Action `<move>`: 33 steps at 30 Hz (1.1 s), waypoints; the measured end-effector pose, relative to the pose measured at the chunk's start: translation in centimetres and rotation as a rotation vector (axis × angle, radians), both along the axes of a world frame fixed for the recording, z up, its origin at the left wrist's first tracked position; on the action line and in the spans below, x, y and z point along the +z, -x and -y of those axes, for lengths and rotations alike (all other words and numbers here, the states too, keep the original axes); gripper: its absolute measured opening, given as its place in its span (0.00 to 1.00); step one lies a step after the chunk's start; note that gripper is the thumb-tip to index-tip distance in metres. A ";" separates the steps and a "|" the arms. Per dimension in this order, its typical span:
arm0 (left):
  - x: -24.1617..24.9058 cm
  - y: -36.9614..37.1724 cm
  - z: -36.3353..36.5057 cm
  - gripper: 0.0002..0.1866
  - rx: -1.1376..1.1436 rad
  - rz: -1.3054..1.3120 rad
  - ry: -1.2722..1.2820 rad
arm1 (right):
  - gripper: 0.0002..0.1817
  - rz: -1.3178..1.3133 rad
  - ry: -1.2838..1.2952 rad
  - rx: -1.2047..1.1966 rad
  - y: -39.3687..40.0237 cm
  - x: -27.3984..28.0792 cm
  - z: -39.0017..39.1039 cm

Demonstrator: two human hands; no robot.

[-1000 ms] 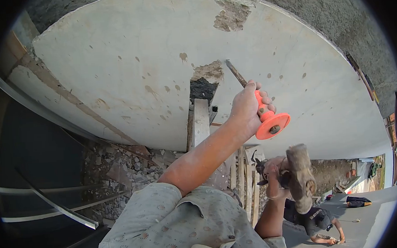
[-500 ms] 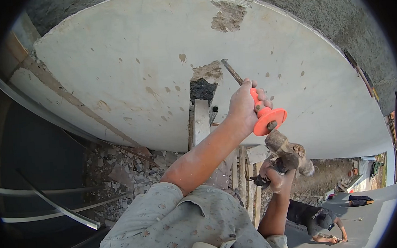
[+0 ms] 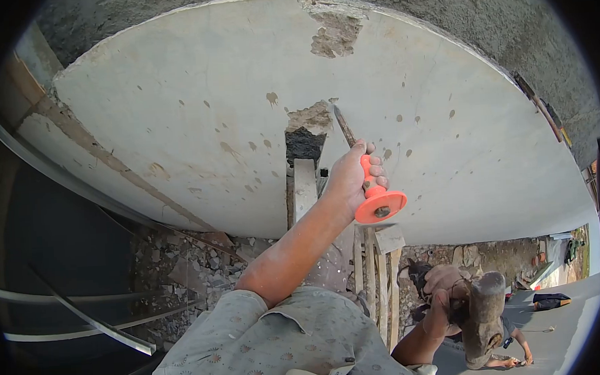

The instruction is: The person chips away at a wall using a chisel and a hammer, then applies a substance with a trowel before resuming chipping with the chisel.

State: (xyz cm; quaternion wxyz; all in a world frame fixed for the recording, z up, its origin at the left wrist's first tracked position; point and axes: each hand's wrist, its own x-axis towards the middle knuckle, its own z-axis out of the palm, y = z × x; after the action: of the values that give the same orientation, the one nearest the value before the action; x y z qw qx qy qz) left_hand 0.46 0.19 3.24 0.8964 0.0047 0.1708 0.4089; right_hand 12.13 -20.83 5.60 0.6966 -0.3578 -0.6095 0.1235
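My left hand [image 3: 351, 179] is wrapped round the orange grip of a chisel [image 3: 343, 127]. The chisel's tip touches the pale plastered wall [image 3: 196, 145], just right of a chipped patch [image 3: 310, 117] with a dark hole beneath it. A round orange guard [image 3: 381, 207] sits below my fist, with the chisel's struck end at its centre. Lower right, my right hand [image 3: 445, 295] is closed round a hammer [image 3: 484, 317], partly hidden by the hammer's head. The hammer is apart from the chisel. A pale upright beam [image 3: 305, 187] stands under the hole.
Broken rubble [image 3: 182, 265] lies at the wall's foot. Wooden planks [image 3: 380, 271] stand below the chisel. Metal strips [image 3: 110, 320] are at the left. A co-worker's arm [image 3: 520, 342] shows at lower right, behind the hammer, near a dark bag [image 3: 550, 301].
The hammer and my right hand have moved down and right, away from the chisel. My left hand and the chisel have shifted slightly left and down in view.
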 end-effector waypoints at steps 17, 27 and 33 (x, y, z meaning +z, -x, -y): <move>1.0 -2.2 0.1 0.10 0.082 0.047 0.031 | 0.09 -0.037 0.006 -0.131 1.3 -2.2 -2.5; 1.2 -3.1 0.3 0.10 0.124 0.012 0.054 | 0.06 -0.273 0.104 -0.009 -0.1 -1.7 -1.7; 1.7 -3.0 0.8 0.10 0.153 0.024 0.081 | 0.15 0.078 0.919 -0.295 -1.5 -6.7 -2.9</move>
State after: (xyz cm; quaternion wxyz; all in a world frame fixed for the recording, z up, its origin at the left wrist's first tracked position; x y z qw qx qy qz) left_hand 3.42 -0.66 4.94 0.8641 -0.0494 0.1765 0.4688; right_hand 13.65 -17.98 -1.09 0.4530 -0.7154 -0.4605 0.2662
